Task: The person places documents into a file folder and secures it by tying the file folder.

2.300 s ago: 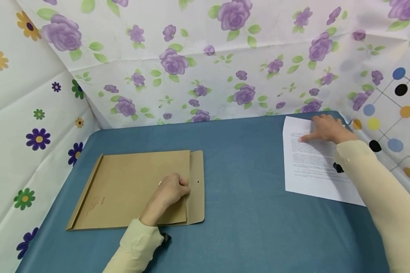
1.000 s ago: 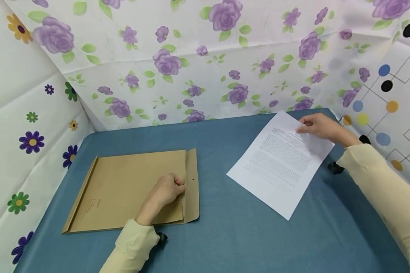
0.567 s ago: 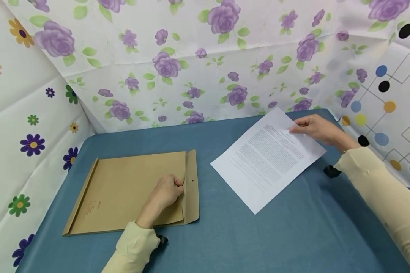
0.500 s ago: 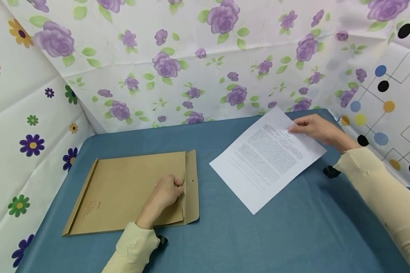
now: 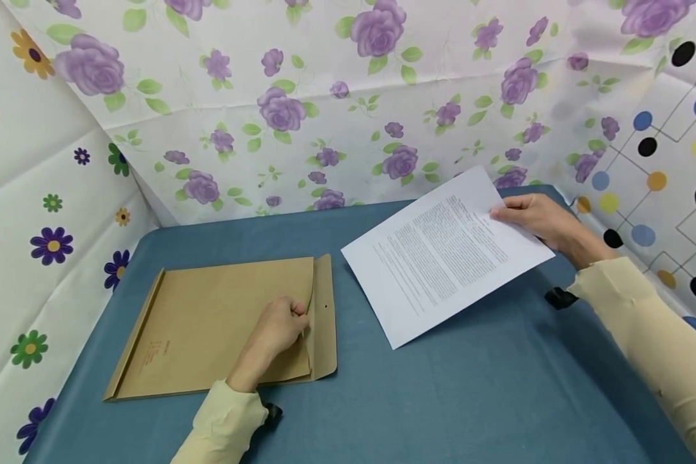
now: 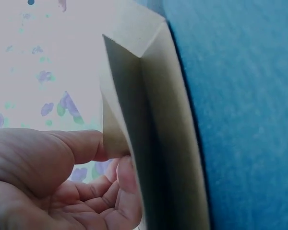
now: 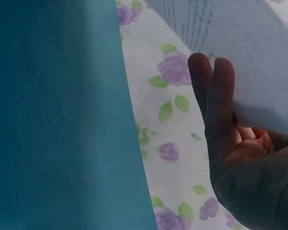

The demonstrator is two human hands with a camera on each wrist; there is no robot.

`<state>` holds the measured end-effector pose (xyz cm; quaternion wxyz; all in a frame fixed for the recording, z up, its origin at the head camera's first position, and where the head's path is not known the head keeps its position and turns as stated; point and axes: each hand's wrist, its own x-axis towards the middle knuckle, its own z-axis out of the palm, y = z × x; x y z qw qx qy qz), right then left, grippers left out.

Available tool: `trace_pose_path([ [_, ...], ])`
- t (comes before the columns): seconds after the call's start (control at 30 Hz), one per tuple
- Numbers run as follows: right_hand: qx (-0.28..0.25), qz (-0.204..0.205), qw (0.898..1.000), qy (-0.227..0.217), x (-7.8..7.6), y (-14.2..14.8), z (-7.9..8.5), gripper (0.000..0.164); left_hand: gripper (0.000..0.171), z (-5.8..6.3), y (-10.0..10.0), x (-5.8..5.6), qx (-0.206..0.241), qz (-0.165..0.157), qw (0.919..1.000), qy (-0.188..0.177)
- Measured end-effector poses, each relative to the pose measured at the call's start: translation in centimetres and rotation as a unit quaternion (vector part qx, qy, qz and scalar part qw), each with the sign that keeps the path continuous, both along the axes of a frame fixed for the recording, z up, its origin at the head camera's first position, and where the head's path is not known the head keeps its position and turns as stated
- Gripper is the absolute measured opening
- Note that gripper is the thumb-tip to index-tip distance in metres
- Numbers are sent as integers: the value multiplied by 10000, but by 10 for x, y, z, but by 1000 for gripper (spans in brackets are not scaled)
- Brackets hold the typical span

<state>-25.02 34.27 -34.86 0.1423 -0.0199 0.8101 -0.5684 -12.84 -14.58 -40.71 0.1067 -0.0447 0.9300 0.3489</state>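
A brown kraft document envelope [image 5: 226,309] lies flat toward the left, its flap [image 5: 326,322] folded out to the right. My left hand [image 5: 278,327] pinches the upper layer at the envelope's mouth; in the left wrist view the mouth [image 6: 156,120] gapes, with thumb and fingers on the lifted edge. My right hand [image 5: 536,216] grips a white printed sheet of paper [image 5: 441,251] by its right edge and holds it tilted above the table. In the right wrist view, two straight fingers [image 7: 221,96] show along the sheet's underside.
Blue cloth covers the table [image 5: 417,399]. Behind it hangs a white curtain with purple flowers [image 5: 278,109]. Patterned sheets close off the left and right sides. A black object [image 5: 559,298] sits at the right cuff, and another [image 5: 272,412] at the left cuff.
The right hand has picked the paper up off the table's right side, turned it and brought it left, now raised near the flap. The left hand keeps its pinch on the envelope.
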Motion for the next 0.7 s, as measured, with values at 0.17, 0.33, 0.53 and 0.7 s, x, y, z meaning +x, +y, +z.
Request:
trace_pose_path([
  [0.17,-320,-162,9992,-193,3,-1,-2,25,11,-1,0,2,-6,124,9999,99],
  [0.33,-462,-166,9985,-240,4,-4,-2,22,9,-3,0,2,-6,208,9996,206],
  [0.53,-534,-75,9979,-348,4,-8,0,18,8,-6,-3,3,106,271,9990,325],
  [0.7,-628,-15,9967,-521,4,-12,1,17,6,-6,-3,4,191,269,9982,498],
])
